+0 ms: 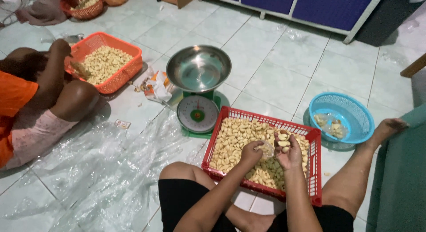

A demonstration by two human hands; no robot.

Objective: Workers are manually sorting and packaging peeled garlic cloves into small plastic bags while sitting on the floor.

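My right hand (288, 153) is raised over a red basket (314, 167), fingers closed around a few pale yellow snack pieces (283, 139). Close beside it, my left hand (251, 151) pinches a small clear plastic bag (267, 148) between the two hands. The basket is full of the same pale pieces (235, 141) and rests on the tiled floor between my bent legs.
A green kitchen scale with a steel bowl (198, 67) stands just beyond the basket. A blue round basket (344, 118) with a filled bag sits right. Another person (40, 99) sits left by an orange basket (106, 63) of pieces. Clear plastic sheeting (106, 165) covers the floor.
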